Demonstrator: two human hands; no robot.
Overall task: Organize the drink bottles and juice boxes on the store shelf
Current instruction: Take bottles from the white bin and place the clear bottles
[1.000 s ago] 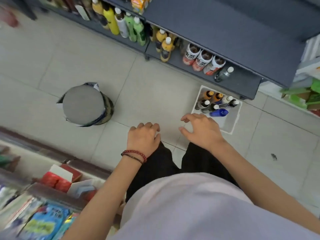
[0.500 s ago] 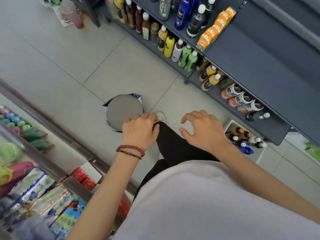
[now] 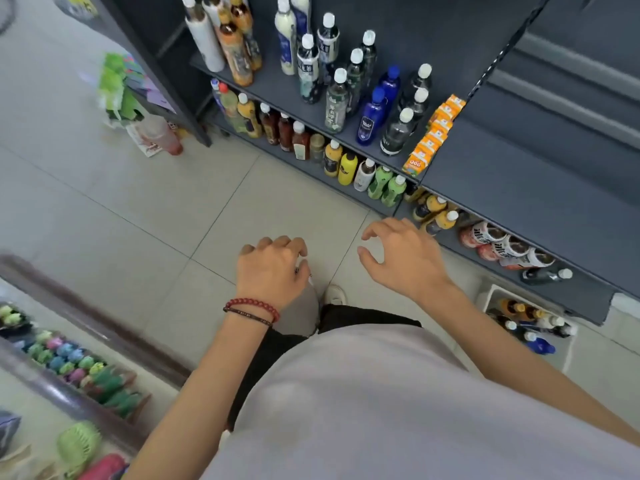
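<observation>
A dark grey store shelf [image 3: 512, 188] runs along the upper right. On its middle level stand several drink bottles, among them two blue bottles [image 3: 372, 117], and a row of orange juice boxes [image 3: 434, 133]. The bottom level holds more bottles, upright yellow and green ones [image 3: 348, 168] and several lying on their sides [image 3: 498, 242]. A white crate [image 3: 568, 355] with several bottles sits on the floor at the right. My left hand [image 3: 273, 268] hangs loosely curled and holds nothing. My right hand [image 3: 405, 256] is spread with relaxed fingers, empty, just in front of the bottom level.
A glass display counter [image 3: 69, 372] with colourful small goods stands at the lower left. A pink bottle and green packets [image 3: 138, 112] lie on the floor by the shelf's left end. A grey stool [image 3: 301, 313] is mostly hidden under my left hand. Pale floor tiles [image 3: 242, 202] lie between.
The view has swung up and left, bringing the middle shelf level and juice boxes into sight. The crate has slid to the right edge. Both hands stay empty in front of me.
</observation>
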